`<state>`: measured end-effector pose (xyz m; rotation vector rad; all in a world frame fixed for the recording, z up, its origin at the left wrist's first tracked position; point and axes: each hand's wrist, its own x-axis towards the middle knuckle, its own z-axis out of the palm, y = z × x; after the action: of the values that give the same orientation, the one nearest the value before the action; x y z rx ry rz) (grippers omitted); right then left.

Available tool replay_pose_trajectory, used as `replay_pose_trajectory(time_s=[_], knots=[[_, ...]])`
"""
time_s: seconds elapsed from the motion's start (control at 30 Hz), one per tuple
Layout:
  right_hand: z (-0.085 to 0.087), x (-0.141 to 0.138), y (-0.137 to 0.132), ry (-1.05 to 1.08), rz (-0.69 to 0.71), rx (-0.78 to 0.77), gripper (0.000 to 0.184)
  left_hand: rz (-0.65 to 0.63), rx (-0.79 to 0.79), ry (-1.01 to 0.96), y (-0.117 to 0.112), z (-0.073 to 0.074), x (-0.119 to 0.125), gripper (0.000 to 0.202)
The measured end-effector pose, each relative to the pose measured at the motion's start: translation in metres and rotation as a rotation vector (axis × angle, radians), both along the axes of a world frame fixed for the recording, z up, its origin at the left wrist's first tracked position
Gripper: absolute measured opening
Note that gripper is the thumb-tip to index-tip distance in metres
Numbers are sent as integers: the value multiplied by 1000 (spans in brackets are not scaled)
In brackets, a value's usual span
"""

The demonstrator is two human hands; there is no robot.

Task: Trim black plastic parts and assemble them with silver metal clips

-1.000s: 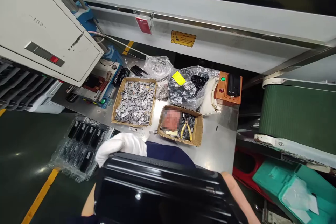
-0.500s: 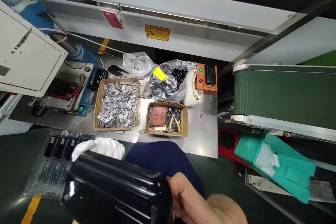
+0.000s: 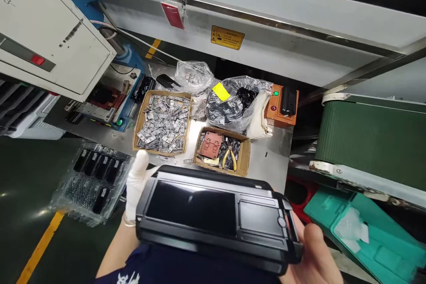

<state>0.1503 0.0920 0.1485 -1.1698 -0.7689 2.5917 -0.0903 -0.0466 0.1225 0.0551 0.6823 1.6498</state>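
Observation:
A black plastic handheld device [image 3: 196,211], with a long glossy dark panel and a smaller greyish panel, is held up close in front of me, face towards me. My left hand [image 3: 136,186], in a white glove, grips its left end, thumb up; its fingers are hidden behind. Bare, my right hand [image 3: 314,248] holds the right end, thumb beside the edge. Just beyond the device stand a small carton [image 3: 244,159] with a reddish-brown block [image 3: 211,144], yellow-handled pliers [image 3: 229,159] and small dark parts, and a larger carton [image 3: 137,135] of small grey metal pieces [image 3: 163,124].
A press with a white cabinet [image 3: 49,31] stands left. Plastic bags [image 3: 226,111] and an orange box [image 3: 281,117] line the back of the metal table [image 3: 276,159]. At right are a green conveyor [image 3: 369,142] and teal bin [image 3: 376,230]; a clear tray [image 3: 78,186] of black parts lies lower left.
The device has turned from its ribbed, rounded side to its panelled face and moved right. My gloved left hand has shifted to its left end. The view has swung left.

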Motion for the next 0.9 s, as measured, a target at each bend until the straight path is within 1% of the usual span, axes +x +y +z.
replay_pose_trajectory(time_s=[0.03,0.07,0.13,0.17,0.2,0.23,0.27,0.3,0.33,0.37,0.4,0.43,0.47,0.5,0.53,0.6,0.67,0.73,0.77,0.8,0.83,0.87,0.9], knots=[[-6,0,2,8,-12,51,57,-26,-31,48,1,0,-1,91],[-12,0,3,14,-7,102,54,-58,-93,142,1,-2,-5,98],[-22,-1,6,-9,23,171,49,-145,-260,403,-6,-9,-21,108],[-25,-3,6,-37,31,180,47,-211,-337,523,-11,-13,-32,108],[-28,-5,6,-62,29,178,45,-292,-402,646,-16,-16,-45,101],[-30,-9,5,-82,20,173,43,-348,-442,742,-20,-18,-58,90],[-32,-13,4,-92,13,177,43,-382,-490,893,-22,-20,-68,81],[-34,-18,2,-96,15,199,43,-382,-537,1140,-22,-20,-75,75],[-36,-23,-1,-101,32,240,43,-382,-544,1402,-20,-19,-78,74],[-38,-29,-3,-111,59,288,44,-381,-502,1676,-16,-18,-75,79],[-40,-34,-5,-124,91,332,47,-393,-403,1919,-10,-17,-68,91],[-42,-39,-6,-133,124,365,49,-415,-252,2098,-3,-17,-58,109],[-42,-43,-7,-134,156,386,50,-442,-90,2224,5,-19,-46,127],[-43,-47,-8,-129,179,398,51,-464,25,2303,11,-22,-34,135],[-42,-50,-8,-120,193,404,51,-473,94,2339,17,-26,-25,137],[-40,-55,-8,-114,201,409,50,-497,137,2334,25,-36,-15,127],[-39,-56,-7,-112,208,398,49,-496,113,2299,28,-44,-15,113],[-46,-55,-2,-84,264,385,46,-475,66,2268,27,-48,-19,102],[-54,-54,5,-66,300,379,45,-465,33,2235,25,-49,-21,96],[-67,-55,13,-54,337,375,46,-454,-11,2184,23,-49,-23,89],[-84,-57,24,-65,364,388,48,-429,-66,2119,19,-49,-23,79],[-105,-63,36,-137,392,427,52,-384,-130,2052,15,-50,-23,70],[-129,-71,48,-251,425,488,58,-329,-209,1985,11,-51,-21,62]])
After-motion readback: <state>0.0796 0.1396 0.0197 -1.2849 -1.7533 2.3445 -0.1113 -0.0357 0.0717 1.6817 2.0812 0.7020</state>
